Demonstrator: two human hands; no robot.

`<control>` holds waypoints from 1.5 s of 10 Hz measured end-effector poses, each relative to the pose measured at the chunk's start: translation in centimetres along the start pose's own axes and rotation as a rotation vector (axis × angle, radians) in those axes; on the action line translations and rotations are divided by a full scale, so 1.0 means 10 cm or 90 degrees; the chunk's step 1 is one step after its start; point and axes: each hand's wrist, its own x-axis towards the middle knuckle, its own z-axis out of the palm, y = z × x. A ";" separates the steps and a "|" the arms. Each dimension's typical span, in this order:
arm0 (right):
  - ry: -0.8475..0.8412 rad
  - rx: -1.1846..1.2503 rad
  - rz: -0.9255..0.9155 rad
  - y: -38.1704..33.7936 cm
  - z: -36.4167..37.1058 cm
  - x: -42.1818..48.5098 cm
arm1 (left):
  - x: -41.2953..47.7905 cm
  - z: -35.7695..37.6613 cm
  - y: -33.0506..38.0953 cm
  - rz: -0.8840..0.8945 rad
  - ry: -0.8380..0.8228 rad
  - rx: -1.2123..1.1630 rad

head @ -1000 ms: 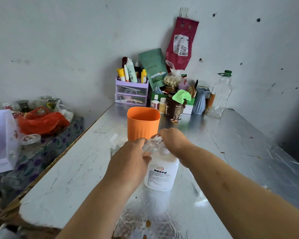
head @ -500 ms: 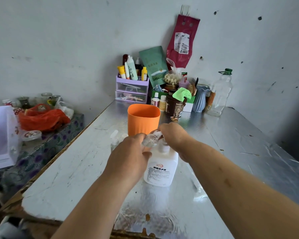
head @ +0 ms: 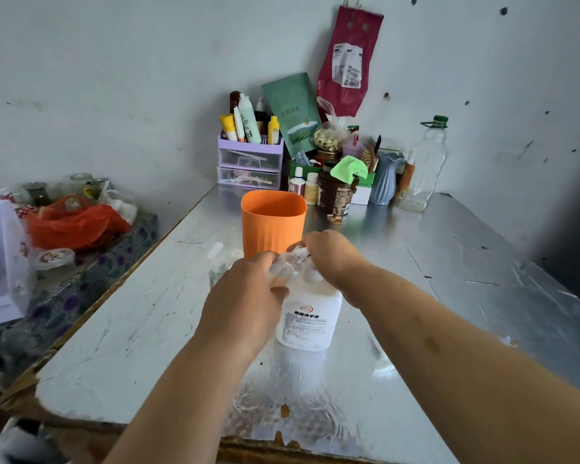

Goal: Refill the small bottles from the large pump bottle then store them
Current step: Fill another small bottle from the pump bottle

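Observation:
A large white pump bottle (head: 310, 316) with a printed label stands mid-table. My left hand (head: 248, 296) grips a small clear bottle (head: 283, 266), tilted against the pump's spout. My right hand (head: 332, 259) lies over the pump head with its fingers curled down around it, so the head is hidden. Two more small clear bottles with white caps (head: 219, 262) stand just left of my left hand. Behind the hands is an orange cup (head: 273, 222) with nothing visible inside.
The silver foil-covered table (head: 449, 279) has a torn front edge. At the back corner stand a purple drawer organiser (head: 250, 162), a brown tub (head: 337, 192), a blue vase (head: 384, 179) and a clear bottle (head: 426, 165). A lower side table with an orange bag (head: 74, 222) is at left.
Both hands stay at the pump with the small bottle held to the spout. Only the view has shifted a little.

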 end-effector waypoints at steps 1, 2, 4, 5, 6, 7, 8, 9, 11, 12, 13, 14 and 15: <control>-0.034 -0.057 -0.043 0.00 -0.03 -0.03 | -0.02 -0.01 0.03 -0.002 0.004 -0.027; -0.047 -0.086 -0.025 -0.08 -0.08 -0.11 | -0.04 -0.01 0.03 -0.003 0.017 -0.079; -0.070 -0.099 -0.023 -0.13 -0.11 -0.14 | -0.08 0.04 0.00 -0.012 0.033 -0.214; -0.067 -0.092 -0.031 -0.13 -0.09 -0.16 | -0.09 0.07 -0.03 -0.024 0.052 -0.256; -0.070 -0.080 -0.034 -0.12 -0.07 -0.14 | -0.11 0.11 -0.05 -0.036 0.064 -0.287; -0.069 -0.077 -0.018 -0.10 -0.07 -0.11 | -0.13 0.13 -0.05 -0.043 0.075 -0.312; -0.060 -0.025 -0.031 -0.05 -0.06 -0.06 | -0.13 0.15 -0.07 -0.053 0.082 -0.325; -0.042 -0.047 -0.063 -0.02 -0.05 -0.05 | -0.14 0.17 -0.08 -0.056 0.083 -0.323; -0.071 -0.138 -0.067 -0.01 -0.07 -0.09 | -0.17 0.17 -0.04 -0.062 0.074 -0.324; -0.080 -0.080 -0.018 -0.03 -0.08 -0.11 | -0.19 0.14 -0.03 -0.061 0.062 -0.326; -0.089 -0.097 -0.033 -0.06 -0.08 -0.10 | -0.19 0.10 -0.05 -0.061 0.050 -0.319; -0.085 -0.098 -0.040 -0.07 -0.08 -0.09 | -0.19 0.09 -0.07 -0.064 0.040 -0.300; -0.081 -0.086 -0.046 -0.04 -0.06 -0.07 | -0.20 0.09 -0.07 -0.061 0.043 -0.300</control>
